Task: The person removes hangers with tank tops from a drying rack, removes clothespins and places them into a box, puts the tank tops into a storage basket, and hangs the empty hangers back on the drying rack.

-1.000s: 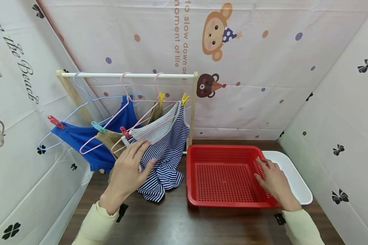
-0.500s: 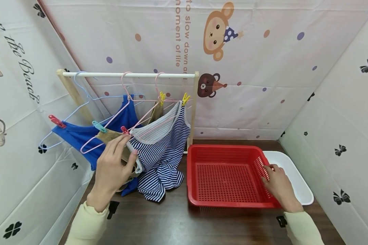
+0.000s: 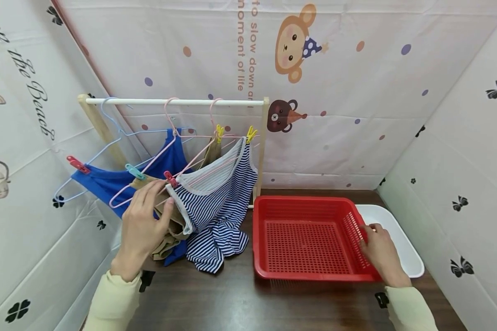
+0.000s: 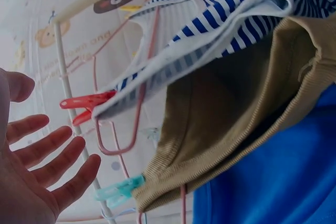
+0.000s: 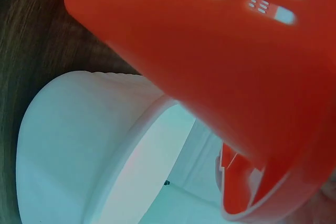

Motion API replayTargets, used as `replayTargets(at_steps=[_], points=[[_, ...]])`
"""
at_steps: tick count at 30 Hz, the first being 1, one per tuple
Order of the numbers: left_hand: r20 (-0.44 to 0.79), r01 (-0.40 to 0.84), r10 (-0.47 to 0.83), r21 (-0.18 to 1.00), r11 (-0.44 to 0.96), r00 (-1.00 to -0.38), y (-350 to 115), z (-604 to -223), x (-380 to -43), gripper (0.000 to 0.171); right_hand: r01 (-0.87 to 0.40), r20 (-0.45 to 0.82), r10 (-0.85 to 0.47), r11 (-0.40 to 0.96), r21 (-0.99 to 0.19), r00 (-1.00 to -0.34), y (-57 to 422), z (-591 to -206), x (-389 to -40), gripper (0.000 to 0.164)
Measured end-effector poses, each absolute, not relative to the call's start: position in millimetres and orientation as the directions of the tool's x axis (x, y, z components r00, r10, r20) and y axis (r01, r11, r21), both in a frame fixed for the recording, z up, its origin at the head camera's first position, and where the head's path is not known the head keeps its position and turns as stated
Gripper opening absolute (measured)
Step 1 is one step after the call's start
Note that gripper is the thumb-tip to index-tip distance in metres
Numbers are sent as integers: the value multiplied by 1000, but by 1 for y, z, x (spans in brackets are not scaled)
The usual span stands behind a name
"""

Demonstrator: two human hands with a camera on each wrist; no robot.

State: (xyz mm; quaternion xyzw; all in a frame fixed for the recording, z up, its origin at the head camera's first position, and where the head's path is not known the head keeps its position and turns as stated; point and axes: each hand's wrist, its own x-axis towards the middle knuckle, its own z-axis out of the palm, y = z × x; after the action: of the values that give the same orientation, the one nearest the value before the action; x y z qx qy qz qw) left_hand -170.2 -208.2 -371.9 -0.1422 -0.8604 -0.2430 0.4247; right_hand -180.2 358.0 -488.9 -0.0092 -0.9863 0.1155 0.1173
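Blue cloth garment, khaki cloth garment, striped cloth top hung, likely all; left grip loose, unloaded; right grip holds red plastic basket.

What you can read here
The left wall says "on the Beach" and the back wall says "to slow down and" and "moment of life", both turned sideways

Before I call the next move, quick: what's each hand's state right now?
Left hand: open, holding nothing, near the striped top.
Right hand: at the basket; can't tell whether it grips.
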Motion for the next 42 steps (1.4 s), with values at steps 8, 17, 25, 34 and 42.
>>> replayTargets(at_steps=[8,17,25,34,42], points=[[797,427,15,307,851,-604,-218,-377,-179,44,32,176,81,964,-264,-981,363,-487,-181,48],[638,331,16,379,864,-770,-223,-376,-193,54,50,142,91,961,-270,-986,362,-483,-182,49],[531,346,82,420,839,-844,-226,-368,-211,42,23,179,72,965,-263,-981,363,-484,-181,46],[387,337,143,497,800,-911,-228,-358,-227,44,35,156,80,963,-268,-985,363,-481,-183,46],[246,262,147,542,798,-958,-227,-356,-234,50,78,118,115,957,-279,-986,362,-482,-183,49]])
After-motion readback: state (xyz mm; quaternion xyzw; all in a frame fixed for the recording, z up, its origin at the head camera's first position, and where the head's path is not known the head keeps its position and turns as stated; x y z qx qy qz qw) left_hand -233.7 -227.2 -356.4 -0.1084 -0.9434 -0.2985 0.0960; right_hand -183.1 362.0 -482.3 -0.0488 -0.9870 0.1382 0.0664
